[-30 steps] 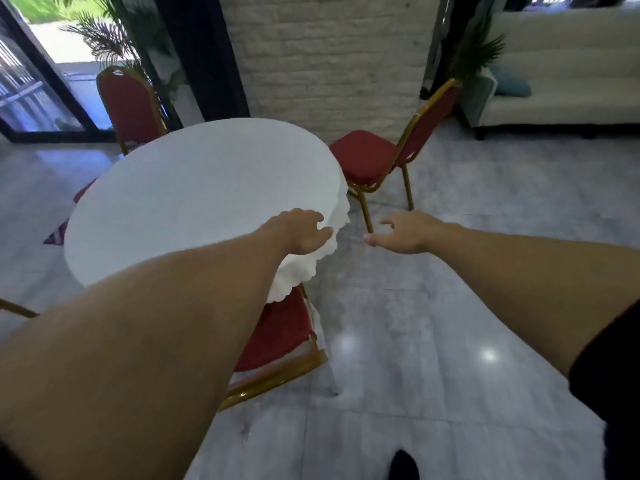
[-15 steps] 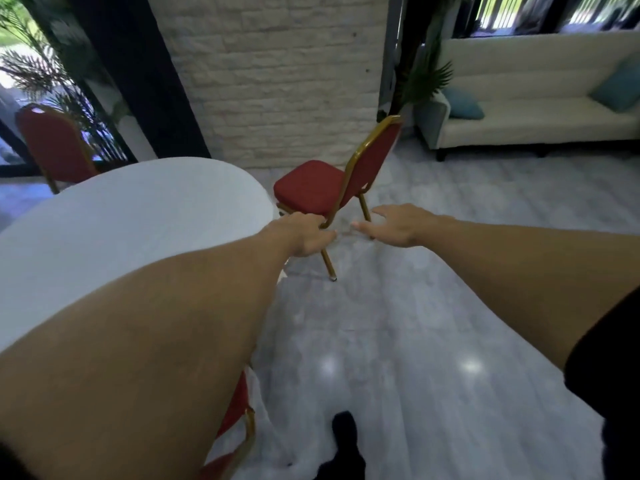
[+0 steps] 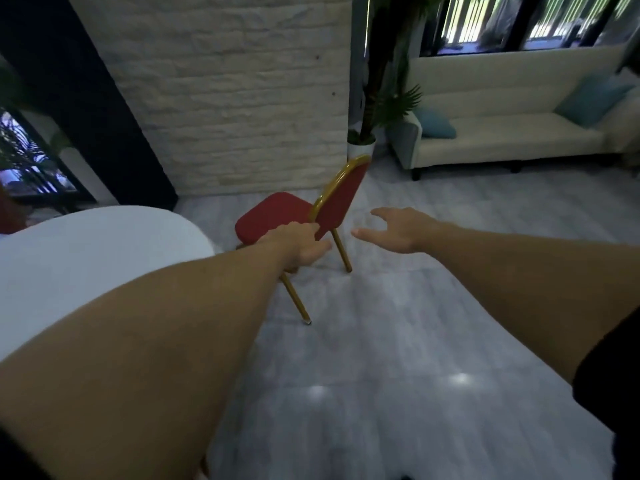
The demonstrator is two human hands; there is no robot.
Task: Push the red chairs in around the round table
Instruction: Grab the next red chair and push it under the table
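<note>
A red chair (image 3: 341, 199) with a gold frame stands on the grey floor ahead, its seat facing the round table (image 3: 86, 251), which is covered in a white cloth at the left. The chair stands apart from the table's edge. My left hand (image 3: 299, 245) reaches out in front of the chair's seat and lower backrest, fingers loosely curled, holding nothing. My right hand (image 3: 398, 230) is stretched out to the right of the backrest, fingers spread, not touching it. A sliver of another red chair (image 3: 8, 216) shows at the far left edge.
A white brick wall (image 3: 235, 98) rises behind the chair. A potted plant (image 3: 363, 140) stands at its corner. A cream sofa (image 3: 502, 133) with blue cushions lines the back right. Glossy grey floor (image 3: 398, 341) spreads ahead and to the right.
The view has swung right and closer to the chair; the table has slid to the left. Both hands have stretched further toward the chair's backrest, the right hand opening wider.
</note>
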